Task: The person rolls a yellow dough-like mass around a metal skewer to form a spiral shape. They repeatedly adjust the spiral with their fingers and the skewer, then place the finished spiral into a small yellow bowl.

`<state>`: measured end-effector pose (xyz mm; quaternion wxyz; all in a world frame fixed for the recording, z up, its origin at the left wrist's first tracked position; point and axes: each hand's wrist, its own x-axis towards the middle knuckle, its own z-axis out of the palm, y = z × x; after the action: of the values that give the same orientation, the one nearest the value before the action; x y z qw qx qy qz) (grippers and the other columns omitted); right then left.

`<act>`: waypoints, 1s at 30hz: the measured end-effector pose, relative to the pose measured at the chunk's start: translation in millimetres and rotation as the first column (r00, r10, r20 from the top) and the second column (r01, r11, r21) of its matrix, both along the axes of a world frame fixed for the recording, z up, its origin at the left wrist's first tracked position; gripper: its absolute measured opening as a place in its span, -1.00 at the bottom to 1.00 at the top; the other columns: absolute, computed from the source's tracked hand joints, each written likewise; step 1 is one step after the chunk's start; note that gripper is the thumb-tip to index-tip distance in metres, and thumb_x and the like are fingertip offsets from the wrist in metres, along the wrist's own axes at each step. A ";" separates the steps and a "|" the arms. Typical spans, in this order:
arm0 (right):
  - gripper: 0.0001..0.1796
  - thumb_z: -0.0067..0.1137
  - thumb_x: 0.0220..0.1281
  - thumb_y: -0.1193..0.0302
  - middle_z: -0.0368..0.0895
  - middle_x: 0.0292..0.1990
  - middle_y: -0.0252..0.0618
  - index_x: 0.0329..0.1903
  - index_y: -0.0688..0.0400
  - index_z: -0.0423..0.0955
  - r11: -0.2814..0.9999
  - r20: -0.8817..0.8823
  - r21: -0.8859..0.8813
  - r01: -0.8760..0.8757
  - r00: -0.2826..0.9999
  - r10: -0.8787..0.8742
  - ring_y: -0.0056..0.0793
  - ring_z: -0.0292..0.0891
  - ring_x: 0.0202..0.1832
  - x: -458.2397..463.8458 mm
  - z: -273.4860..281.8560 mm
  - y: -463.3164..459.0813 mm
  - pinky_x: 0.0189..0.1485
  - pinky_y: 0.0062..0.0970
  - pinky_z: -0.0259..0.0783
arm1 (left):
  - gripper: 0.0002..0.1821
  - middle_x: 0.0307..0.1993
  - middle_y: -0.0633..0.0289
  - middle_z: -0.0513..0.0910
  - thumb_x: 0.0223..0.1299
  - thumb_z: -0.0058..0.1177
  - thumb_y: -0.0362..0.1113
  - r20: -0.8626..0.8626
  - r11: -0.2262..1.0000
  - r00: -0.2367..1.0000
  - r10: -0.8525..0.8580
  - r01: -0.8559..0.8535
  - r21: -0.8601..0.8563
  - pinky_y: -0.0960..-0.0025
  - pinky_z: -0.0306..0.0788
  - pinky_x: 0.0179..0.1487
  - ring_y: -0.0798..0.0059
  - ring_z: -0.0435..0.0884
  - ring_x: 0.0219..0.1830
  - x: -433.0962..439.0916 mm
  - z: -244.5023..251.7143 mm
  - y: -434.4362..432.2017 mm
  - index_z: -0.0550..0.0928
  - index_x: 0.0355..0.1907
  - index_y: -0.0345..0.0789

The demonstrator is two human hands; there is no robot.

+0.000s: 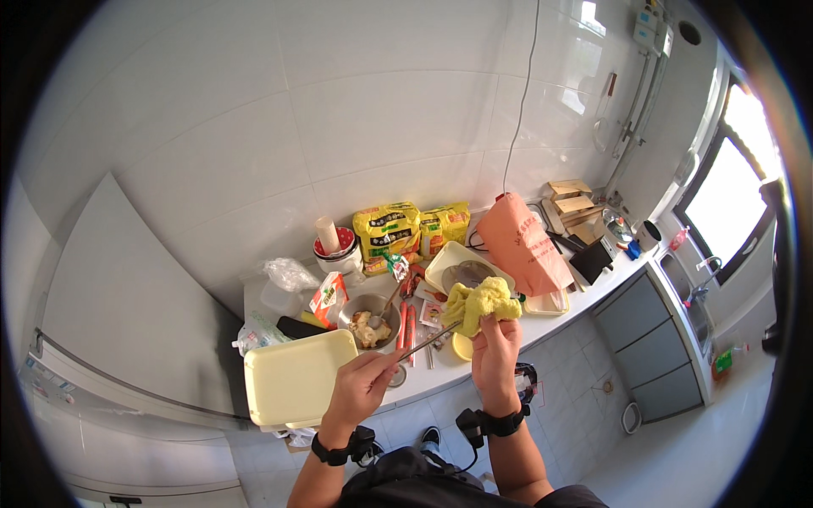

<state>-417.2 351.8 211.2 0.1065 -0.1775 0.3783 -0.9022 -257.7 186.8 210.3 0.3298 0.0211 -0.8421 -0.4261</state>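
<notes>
My left hand (pixel 367 384) grips one end of a thin, long metal utensil (pixel 429 341), which slants up to the right. Its far end goes into a bunched yellow cloth (pixel 486 305), so its kind cannot be told. My right hand (pixel 497 352) holds that cloth from below. Both hands are above the front of the white counter (pixel 403 392). Left of the utensil lies a metal bowl (pixel 395 317) with pale, lumpy food (pixel 367 330) and a spoon (pixel 376 320) in it. Red-wrapped sticks (pixel 410 320) lie beside the bowl.
An upright pale yellow tray (pixel 302 378) is at the counter's left front. Another tray (pixel 438 265) stands behind the cloth. Yellow packages (pixel 387 232) and a orange-pink cover (pixel 524 244) line the wall. A black box (pixel 592 260) and a sink (pixel 676 279) are right.
</notes>
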 end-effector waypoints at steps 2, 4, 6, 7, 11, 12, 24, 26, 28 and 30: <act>-0.65 0.15 0.61 0.44 0.66 0.19 -0.17 0.30 0.33 0.47 1.000 -0.001 0.015 -0.016 1.000 0.016 -0.39 0.62 0.20 -0.4 -0.8 -0.5 0.25 -0.31 0.54 | -0.70 -0.36 0.17 0.72 0.36 0.23 -0.56 -0.028 1.000 1.000 0.002 -0.003 -0.030 0.40 0.56 -0.29 0.40 0.71 -0.39 -0.9 0.3 -0.4 0.80 0.10 -0.36; -0.62 0.10 0.62 0.45 0.61 0.27 -0.14 0.35 0.30 0.42 0.999 -0.015 0.036 -0.035 0.999 0.035 -0.29 0.59 0.31 0.7 -1.6 -1.4 0.41 -0.20 0.48 | -0.67 -0.35 0.16 0.73 0.33 0.25 -0.58 -0.026 0.998 1.000 0.009 -0.011 -0.060 0.37 0.59 -0.26 0.37 0.74 -0.36 -0.4 1.1 0.0 0.80 0.11 -0.35; -0.62 0.09 0.62 0.45 0.61 0.27 -0.13 0.35 0.31 0.42 0.998 -0.026 0.036 -0.050 0.998 0.051 -0.29 0.59 0.31 3.2 -2.8 -4.2 0.41 -0.21 0.48 | -0.66 -0.35 0.15 0.73 0.31 0.27 -0.58 -0.034 0.997 0.999 0.011 -0.014 -0.070 0.37 0.59 -0.27 0.36 0.74 -0.37 -1.9 0.7 1.9 0.80 0.11 -0.34; -0.62 0.09 0.62 0.45 0.61 0.28 -0.13 0.35 0.32 0.42 0.997 -0.036 -0.007 -0.083 0.996 0.082 -0.29 0.59 0.31 4.5 -2.5 -4.6 0.41 -0.21 0.48 | -0.66 -0.34 0.15 0.73 0.30 0.28 -0.57 -0.035 0.998 0.999 0.010 -0.012 -0.065 0.37 0.59 -0.27 0.36 0.74 -0.37 -2.5 1.6 4.4 0.80 0.12 -0.33; -0.66 0.08 0.62 0.48 0.64 0.24 -0.12 0.30 0.36 0.45 0.995 0.027 0.034 -0.098 0.995 0.097 -0.32 0.61 0.29 11.9 -5.2 -10.6 0.40 -0.28 0.48 | -0.60 -0.32 0.15 0.75 0.29 0.28 -0.58 -0.012 0.999 1.000 -0.010 0.009 -0.046 0.35 0.61 -0.25 0.33 0.76 -0.33 -2.6 1.4 11.7 0.78 0.17 -0.30; -0.66 0.16 0.60 0.47 0.68 0.18 -0.22 0.30 0.32 0.47 0.993 0.025 0.025 -0.114 0.993 0.114 -0.45 0.63 0.20 14.5 -6.2 -12.6 0.31 -0.38 0.51 | -0.59 -0.30 0.15 0.75 0.29 0.26 -0.58 0.007 0.999 1.000 -0.024 0.025 -0.044 0.34 0.62 -0.24 0.31 0.77 -0.31 -2.1 1.6 12.8 0.76 0.19 -0.30; -0.60 0.12 0.62 0.48 0.62 0.22 -0.27 0.39 0.23 0.35 0.967 0.076 0.083 -0.241 0.969 0.235 -0.51 0.59 0.23 45.7 -1.3 -29.6 0.21 -0.46 0.57 | -0.59 -0.32 0.12 0.76 0.24 0.29 -0.60 0.036 0.998 0.999 -0.004 0.007 -0.067 0.34 0.64 -0.23 0.31 0.80 -0.32 -0.4 4.8 13.2 0.75 0.16 -0.40; -0.60 0.13 0.60 0.49 0.63 0.20 -0.27 0.37 0.24 0.36 0.962 0.049 0.078 -0.261 0.965 0.257 -0.51 0.60 0.21 43.8 -0.7 -30.2 0.20 -0.47 0.57 | -0.60 -0.32 0.12 0.76 0.24 0.30 -0.59 0.033 0.996 0.999 0.007 -0.004 -0.092 0.33 0.64 -0.24 0.31 0.79 -0.32 -0.4 5.2 12.6 0.76 0.16 -0.39; -0.59 0.15 0.56 0.51 0.65 0.18 -0.26 0.36 0.25 0.39 0.950 0.070 0.193 -0.247 0.969 0.238 -0.50 0.62 0.18 39.1 -0.1 -26.7 0.21 -0.47 0.57 | -0.60 -0.32 0.13 0.76 0.23 0.31 -0.58 0.037 0.994 0.999 0.011 -0.006 -0.109 0.33 0.64 -0.24 0.30 0.79 -0.33 -0.1 5.3 11.1 0.77 0.15 -0.38; -0.59 0.17 0.52 0.52 0.68 0.14 -0.26 0.34 0.26 0.41 0.946 0.077 0.220 -0.237 0.971 0.226 -0.50 0.64 0.15 35.7 0.3 -24.9 0.18 -0.48 0.57 | -0.60 -0.32 0.14 0.76 0.23 0.32 -0.57 0.038 0.991 0.999 0.005 0.001 -0.134 0.32 0.64 -0.24 0.30 0.78 -0.33 0.7 5.1 10.5 0.77 0.15 -0.36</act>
<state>-381.5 326.9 211.5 0.2409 -0.1845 0.4529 -0.8384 -257.0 197.3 215.3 0.3147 0.0079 -0.8750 -0.3679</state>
